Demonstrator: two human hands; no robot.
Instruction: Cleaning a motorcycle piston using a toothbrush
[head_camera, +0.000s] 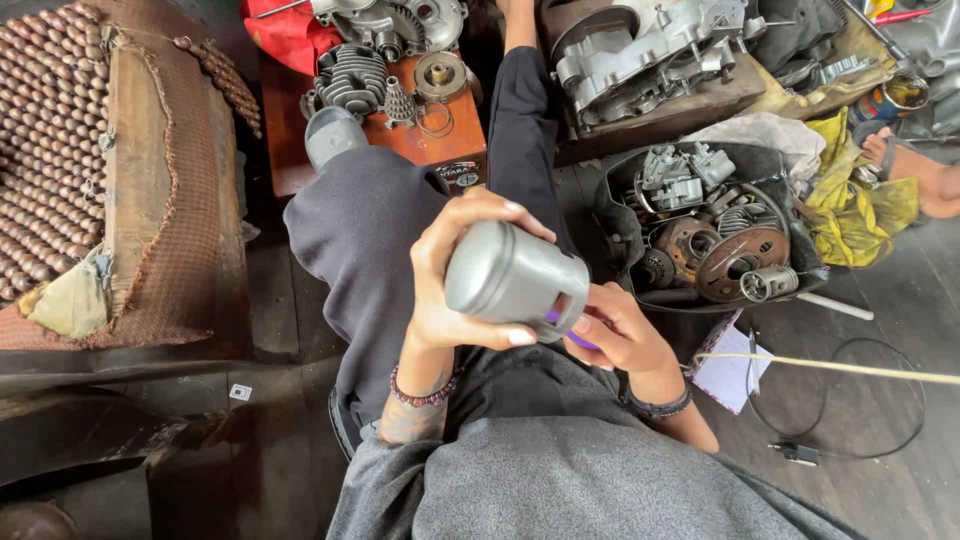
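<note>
The left hand (445, 275) wraps a grey metal piston (515, 280) above the lap, fingers curled around its crown and skirt; at four o'clock of it, touching, the right hand (620, 335) pinches a small purple object (575, 335), fingers pressed together at the piston's open end; at two o'clock, a black tub (625, 255) of engine parts sits on the floor; at twelve, a finned cylinder (350, 80) rests on an orange board (445, 140); at ten, a beaded seat mat (50, 140) lies well apart.
</note>
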